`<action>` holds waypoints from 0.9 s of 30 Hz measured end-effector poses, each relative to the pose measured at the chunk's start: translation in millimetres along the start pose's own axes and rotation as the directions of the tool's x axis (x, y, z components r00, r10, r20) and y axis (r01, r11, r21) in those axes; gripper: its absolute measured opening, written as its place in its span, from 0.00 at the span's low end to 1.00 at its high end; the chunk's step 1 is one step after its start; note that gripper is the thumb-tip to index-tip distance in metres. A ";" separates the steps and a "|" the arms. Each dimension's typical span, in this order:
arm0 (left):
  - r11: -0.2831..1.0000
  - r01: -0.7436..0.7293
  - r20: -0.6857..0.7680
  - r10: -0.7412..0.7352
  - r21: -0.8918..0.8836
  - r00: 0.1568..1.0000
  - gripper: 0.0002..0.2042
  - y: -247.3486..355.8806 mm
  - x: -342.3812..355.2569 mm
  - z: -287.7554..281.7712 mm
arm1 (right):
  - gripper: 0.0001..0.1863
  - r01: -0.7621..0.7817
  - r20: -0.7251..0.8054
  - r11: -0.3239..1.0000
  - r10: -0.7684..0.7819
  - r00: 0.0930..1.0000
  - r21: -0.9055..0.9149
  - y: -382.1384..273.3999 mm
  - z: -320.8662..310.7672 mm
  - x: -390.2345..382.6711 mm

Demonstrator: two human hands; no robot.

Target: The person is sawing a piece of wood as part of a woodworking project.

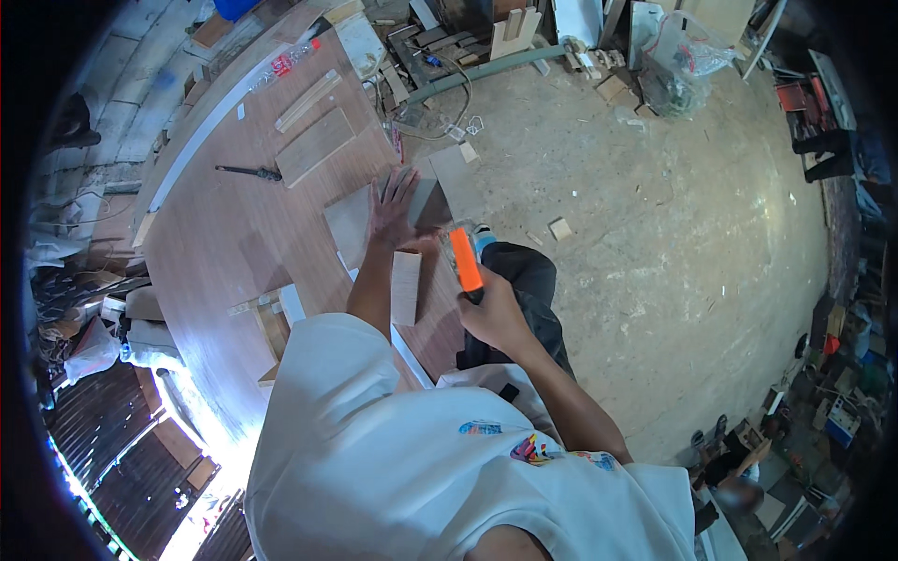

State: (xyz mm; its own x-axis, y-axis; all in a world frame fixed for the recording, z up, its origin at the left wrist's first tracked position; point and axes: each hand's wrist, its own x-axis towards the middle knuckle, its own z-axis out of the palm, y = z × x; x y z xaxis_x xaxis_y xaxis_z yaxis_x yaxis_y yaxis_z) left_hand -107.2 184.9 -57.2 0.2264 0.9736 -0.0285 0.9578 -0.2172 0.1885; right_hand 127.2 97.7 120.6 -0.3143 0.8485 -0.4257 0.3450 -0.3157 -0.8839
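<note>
My left hand point(393, 208) lies flat with spread fingers on a square grey-brown board point(348, 222) on the wooden table point(224, 234). My right hand point(494, 313) is closed around the black grip of an orange tool point(465, 259), whose exact kind I cannot make out. The tool is held above my dark-trousered leg, just past the table's right edge. Beside my left forearm rests a pale wooden block point(405, 288).
Left of me on the table is a wooden frame point(273, 327). Farther off lie a dark slender tool point(249, 172), a flat board point(316, 147), wood strips point(309, 100) and a clear bottle point(285, 62). A plastic bag point(683, 70) and offcuts are on the floor. Another person point(739, 481) is at lower right.
</note>
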 end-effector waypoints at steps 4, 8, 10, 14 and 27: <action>1.000 0.022 0.013 -0.022 0.004 1.000 0.65 -8.0 -9.6 3.8 | 0.11 -0.057 0.011 0.997 0.057 0.998 0.056 -29.1 -9.2 -10.7; 0.998 0.064 0.022 -0.063 -0.015 0.998 0.64 -9.2 -19.0 -5.5 | 0.09 0.011 0.029 0.995 -0.013 0.999 0.095 -58.7 -31.9 -79.0; 0.996 0.083 0.047 -0.082 -0.013 0.996 0.64 -15.2 -27.6 -9.7 | 0.09 0.028 0.054 0.996 -0.033 0.998 0.082 -51.7 -28.4 -73.2; 0.999 0.013 0.044 -0.015 0.033 0.999 0.65 11.8 6.4 5.7 | 0.06 0.116 -0.094 0.993 -0.116 0.989 -0.005 43.9 -11.1 39.6; 1.000 0.009 -0.013 -0.009 0.003 1.000 0.64 -16.8 -20.8 1.5 | 0.06 0.184 -0.072 0.979 -0.178 0.981 0.087 -10.4 -4.0 -31.4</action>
State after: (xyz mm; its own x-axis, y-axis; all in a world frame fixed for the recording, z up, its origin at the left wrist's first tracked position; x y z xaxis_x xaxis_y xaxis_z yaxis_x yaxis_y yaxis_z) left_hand -127.8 168.1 -61.3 0.2157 0.9763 -0.0173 0.9603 -0.2088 0.1851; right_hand 137.0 76.0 144.0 -0.3058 0.9196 -0.2464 0.2030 -0.1899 -0.9606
